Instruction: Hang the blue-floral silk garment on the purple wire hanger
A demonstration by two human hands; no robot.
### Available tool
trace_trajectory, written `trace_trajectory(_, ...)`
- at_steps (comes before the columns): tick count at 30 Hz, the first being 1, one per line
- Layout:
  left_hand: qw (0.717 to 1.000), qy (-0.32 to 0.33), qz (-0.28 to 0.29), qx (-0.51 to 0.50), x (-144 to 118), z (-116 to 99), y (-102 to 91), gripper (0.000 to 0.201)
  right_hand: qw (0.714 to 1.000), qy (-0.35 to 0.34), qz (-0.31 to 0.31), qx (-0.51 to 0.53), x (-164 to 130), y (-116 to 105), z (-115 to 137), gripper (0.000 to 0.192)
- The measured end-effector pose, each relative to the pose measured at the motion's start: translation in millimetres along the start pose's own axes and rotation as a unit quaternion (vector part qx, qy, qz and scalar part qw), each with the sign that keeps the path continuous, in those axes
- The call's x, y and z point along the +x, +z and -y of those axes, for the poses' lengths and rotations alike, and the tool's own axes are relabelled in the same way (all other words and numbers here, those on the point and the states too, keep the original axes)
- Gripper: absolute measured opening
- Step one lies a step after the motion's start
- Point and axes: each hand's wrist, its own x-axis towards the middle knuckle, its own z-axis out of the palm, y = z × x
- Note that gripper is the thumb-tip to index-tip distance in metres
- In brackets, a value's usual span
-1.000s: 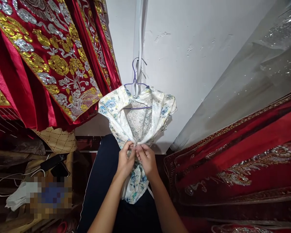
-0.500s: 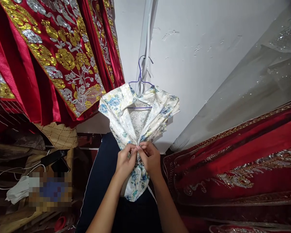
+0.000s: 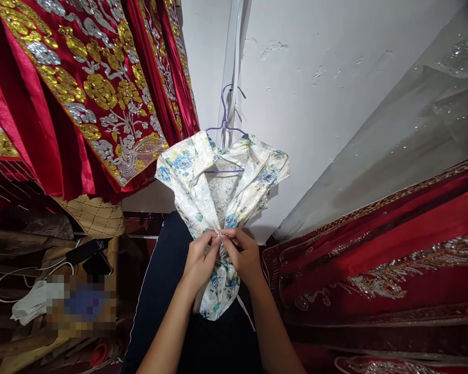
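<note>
A white dress with blue flowers (image 3: 222, 192) hangs on a purple wire hanger (image 3: 226, 117) against the white wall. My left hand (image 3: 200, 259) and my right hand (image 3: 244, 254) meet at the dress front, below its open collar. Both pinch the two fabric edges together at one spot, fingertips touching. The lower dress hangs down between my forearms.
Red garments with gold and silver embroidery (image 3: 81, 88) hang at the left. More red embroidered cloth (image 3: 374, 265) and a sheer sequinned fabric (image 3: 413, 135) fill the right. A dark garment (image 3: 164, 291) lies behind the dress. Cables and clutter (image 3: 42, 291) sit at the lower left.
The view has shifted slightly, so the dress and hanger sit a little higher and to the right. My hands stay pinched on the same spot of the dress front.
</note>
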Motion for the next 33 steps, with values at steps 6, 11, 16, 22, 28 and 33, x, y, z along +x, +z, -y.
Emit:
trace_trajectory(6,1.000,-0.009,0.022,-0.013,0,-7,2.6,0.027,0.998,-0.014,-0.058,0.015,-8,9,-3,0.012)
trace_trajectory(11,0.999,-0.019,0.050,0.007,0,-4,-1.1,0.026,0.991,-0.048,-0.122,0.020,7,8,0,0.015)
trace_trajectory(16,0.996,-0.042,0.072,0.044,0,11,-1.3,0.030,0.981,-0.138,-0.133,-0.020,98,-18,41,0.014)
trace_trajectory(22,0.987,-0.019,0.114,0.110,18,18,-12.3,0.034,0.947,-0.276,-0.149,-0.066,181,-31,90,0.013)
trace_trajectory(28,0.986,0.143,-0.014,0.087,95,-56,-45.8,0.029,0.946,-0.309,-0.072,-0.070,165,-26,102,0.016)
trace_trajectory(33,0.945,0.294,-0.070,0.123,160,-116,-52.1,0.022,0.927,-0.360,-0.061,-0.081,166,-30,104,0.016)
